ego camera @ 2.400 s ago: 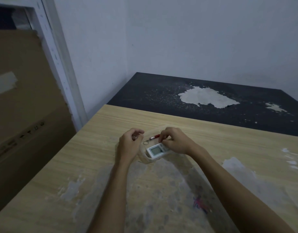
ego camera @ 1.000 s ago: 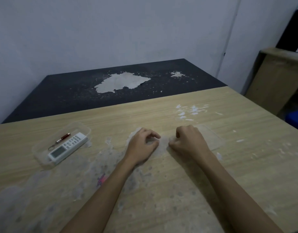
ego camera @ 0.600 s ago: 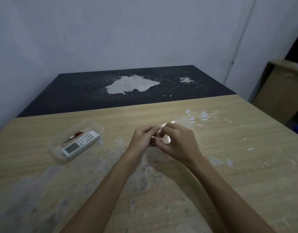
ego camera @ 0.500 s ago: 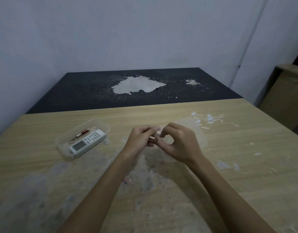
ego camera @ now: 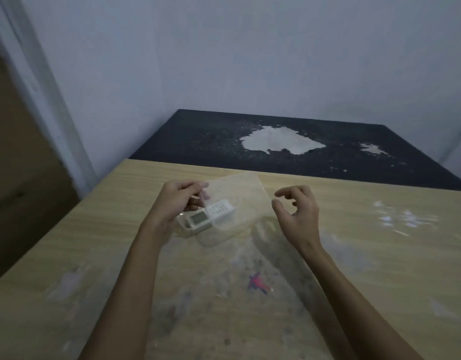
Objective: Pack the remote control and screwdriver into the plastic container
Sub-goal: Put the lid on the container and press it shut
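Note:
The clear plastic container (ego camera: pixel 184 231) sits on the wooden table with the white remote control (ego camera: pixel 207 215) lying in it, screen end toward me. My left hand (ego camera: pixel 176 203) pinches the left corner of the transparent lid (ego camera: pixel 237 203) and holds it tilted over the container. My right hand (ego camera: pixel 295 213) hovers just right of the lid with fingers curled and apart, touching nothing. The screwdriver is hidden behind my left hand.
The wooden table (ego camera: pixel 354 255) has worn, peeling patches and a small red-blue mark (ego camera: pixel 256 281). A black tabletop (ego camera: pixel 250 141) with a large white patch adjoins its far edge. A cardboard panel (ego camera: pixel 16 165) stands at the left by the wall.
Both hands picked the lid up from the table's middle and carried it left over the container. My right hand has let go of it; the view swung left.

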